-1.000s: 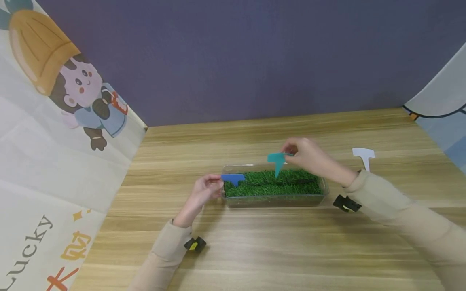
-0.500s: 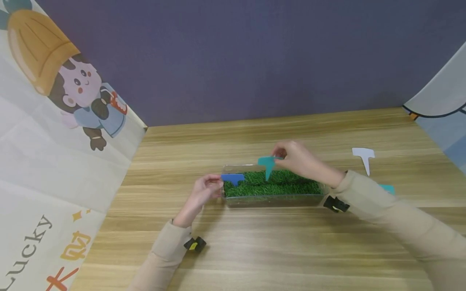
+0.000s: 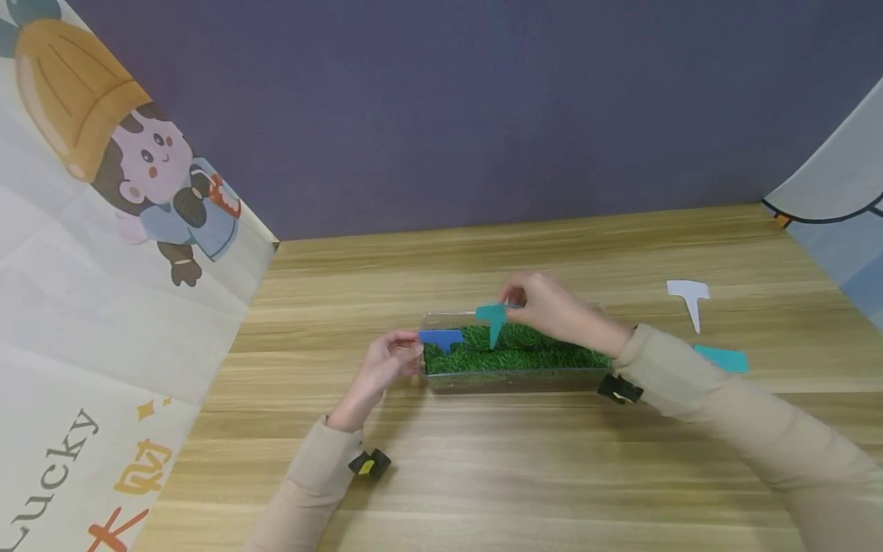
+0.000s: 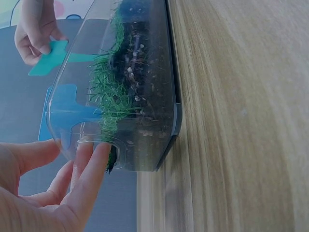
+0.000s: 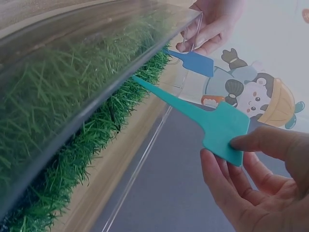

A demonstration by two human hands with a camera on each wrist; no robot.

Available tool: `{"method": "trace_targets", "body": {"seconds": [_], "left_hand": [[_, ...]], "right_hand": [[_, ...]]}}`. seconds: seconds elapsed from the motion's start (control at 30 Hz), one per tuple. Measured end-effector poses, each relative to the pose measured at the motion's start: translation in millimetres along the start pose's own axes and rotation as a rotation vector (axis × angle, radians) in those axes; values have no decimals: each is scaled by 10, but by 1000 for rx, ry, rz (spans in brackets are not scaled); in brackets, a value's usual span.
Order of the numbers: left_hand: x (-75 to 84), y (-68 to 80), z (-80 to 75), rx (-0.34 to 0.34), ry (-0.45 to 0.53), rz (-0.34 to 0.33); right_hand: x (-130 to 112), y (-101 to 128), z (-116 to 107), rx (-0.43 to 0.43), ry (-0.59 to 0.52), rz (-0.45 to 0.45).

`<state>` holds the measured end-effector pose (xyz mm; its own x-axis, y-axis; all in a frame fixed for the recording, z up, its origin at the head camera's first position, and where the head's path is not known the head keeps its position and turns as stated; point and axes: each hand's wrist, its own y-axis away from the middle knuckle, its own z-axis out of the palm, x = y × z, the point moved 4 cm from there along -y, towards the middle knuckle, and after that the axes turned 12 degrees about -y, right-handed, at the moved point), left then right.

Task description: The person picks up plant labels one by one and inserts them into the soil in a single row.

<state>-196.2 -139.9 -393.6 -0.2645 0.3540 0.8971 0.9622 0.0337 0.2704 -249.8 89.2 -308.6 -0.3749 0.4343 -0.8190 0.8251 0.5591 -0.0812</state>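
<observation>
Right hand (image 3: 548, 307) pinches teal plant tag (image 3: 492, 317), tip at the grass in clear tray (image 3: 517, 379). Left hand (image 3: 386, 362), fingers relaxed, touches the tray's end beside blue tag (image 3: 441, 337).

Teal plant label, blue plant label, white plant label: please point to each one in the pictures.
teal plant label (image 3: 492, 314), head view, on its flat head.
blue plant label (image 3: 441, 336), head view, on its flat head.
white plant label (image 3: 688, 290), head view, on its flat head.

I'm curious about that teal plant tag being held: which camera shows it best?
The right wrist view: the teal tag fills the frame, pinched by the right hand. The head view shows it small; the left wrist view shows it distant.
</observation>
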Motion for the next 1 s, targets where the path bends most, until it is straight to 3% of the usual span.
{"method": "trace_targets", "body": {"seconds": [1.0], "left_hand": [[-12, 13, -2, -3, 14, -7]], "right_hand": [[-9, -18, 184, -44, 108, -32]]}}
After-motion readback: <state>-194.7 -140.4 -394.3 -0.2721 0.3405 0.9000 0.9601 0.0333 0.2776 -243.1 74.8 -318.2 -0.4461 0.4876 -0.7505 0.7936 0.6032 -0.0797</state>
